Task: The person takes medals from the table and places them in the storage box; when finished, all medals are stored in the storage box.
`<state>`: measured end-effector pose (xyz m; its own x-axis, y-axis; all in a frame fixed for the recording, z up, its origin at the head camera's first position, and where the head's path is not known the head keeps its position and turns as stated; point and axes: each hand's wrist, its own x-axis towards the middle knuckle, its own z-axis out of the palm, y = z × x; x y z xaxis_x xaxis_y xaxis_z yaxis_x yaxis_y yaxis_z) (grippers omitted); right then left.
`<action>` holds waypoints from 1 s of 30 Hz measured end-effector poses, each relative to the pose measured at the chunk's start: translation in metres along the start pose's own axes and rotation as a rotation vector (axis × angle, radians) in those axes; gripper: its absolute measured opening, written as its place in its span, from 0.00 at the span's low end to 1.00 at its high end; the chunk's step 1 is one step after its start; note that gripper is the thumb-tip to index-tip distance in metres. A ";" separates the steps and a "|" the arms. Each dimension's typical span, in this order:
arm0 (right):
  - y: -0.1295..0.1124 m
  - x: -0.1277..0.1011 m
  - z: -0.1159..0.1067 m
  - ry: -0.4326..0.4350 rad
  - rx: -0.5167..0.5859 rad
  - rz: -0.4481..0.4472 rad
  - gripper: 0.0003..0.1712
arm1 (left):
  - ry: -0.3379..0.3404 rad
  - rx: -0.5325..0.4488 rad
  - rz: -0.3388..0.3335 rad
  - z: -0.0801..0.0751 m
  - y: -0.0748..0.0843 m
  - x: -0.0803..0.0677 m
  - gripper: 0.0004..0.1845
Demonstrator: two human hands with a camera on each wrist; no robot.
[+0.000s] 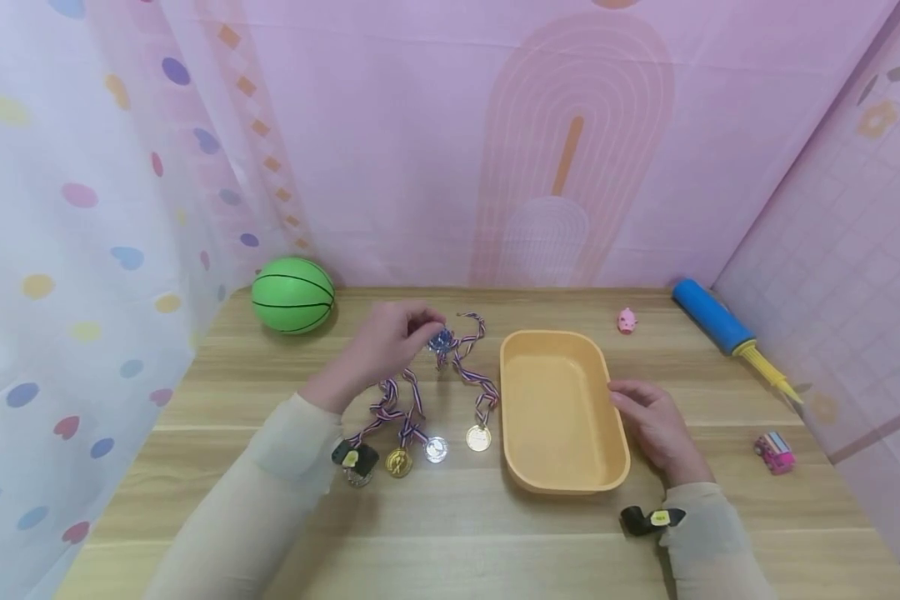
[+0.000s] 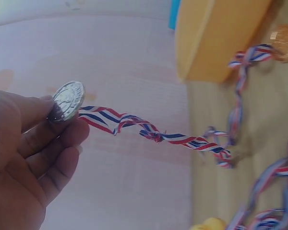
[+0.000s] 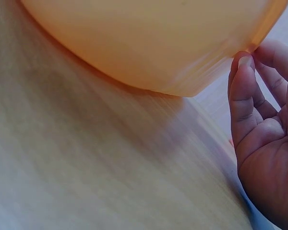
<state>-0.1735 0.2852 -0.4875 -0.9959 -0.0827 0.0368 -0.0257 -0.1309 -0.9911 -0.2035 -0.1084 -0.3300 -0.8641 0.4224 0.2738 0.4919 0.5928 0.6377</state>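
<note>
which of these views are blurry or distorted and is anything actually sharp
Head view: evenly lit and mostly sharp, with wide-angle bending at the edges and soft shadows under the orange tray. Left wrist view: the silver medal pinched by the left hand and its ribbon are sharp; the table behind is blurred. Right wrist view: the tray is smeared and soft; only the right hand at the tray's edge shows detail.

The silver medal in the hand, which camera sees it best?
The left wrist view: the silver medal fills it, pinched by the left hand. The head view shows it tiny. The right wrist view misses it.
</note>
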 end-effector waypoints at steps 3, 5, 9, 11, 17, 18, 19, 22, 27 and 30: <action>-0.001 0.000 0.000 0.009 -0.014 0.016 0.13 | 0.044 0.007 0.047 -0.009 0.014 0.014 0.07; -0.001 0.001 0.000 0.011 -0.017 0.021 0.13 | 0.070 -0.012 0.082 -0.014 0.026 0.022 0.07; 0.000 0.001 -0.001 0.006 -0.011 0.021 0.12 | 0.118 -0.054 0.165 -0.020 0.052 0.037 0.07; 0.000 0.001 -0.002 0.004 -0.005 0.015 0.11 | 0.149 -0.066 0.210 -0.018 0.063 0.045 0.07; -0.002 0.000 -0.001 -0.005 0.027 -0.001 0.08 | 0.192 -0.122 0.249 -0.005 0.089 0.063 0.07; -0.002 0.000 0.000 -0.005 0.034 -0.002 0.08 | 0.196 -0.136 0.246 -0.002 0.092 0.066 0.06; -0.002 -0.001 0.000 -0.007 0.037 -0.001 0.08 | 0.198 -0.150 0.240 0.000 0.095 0.069 0.07; -0.002 -0.001 0.001 -0.013 0.042 0.004 0.09 | 0.208 -0.169 0.230 0.006 0.104 0.076 0.07; -0.001 -0.002 0.001 -0.014 0.032 0.019 0.09 | 0.235 -0.169 0.246 0.014 0.112 0.090 0.07; -0.001 -0.002 0.002 -0.007 0.020 0.033 0.09 | 0.253 -0.188 0.268 0.022 0.110 0.098 0.06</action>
<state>-0.1712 0.2836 -0.4858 -0.9955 -0.0947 0.0048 0.0092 -0.1473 -0.9890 -0.2322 0.0134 -0.2490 -0.7185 0.3493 0.6015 0.6953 0.3393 0.6336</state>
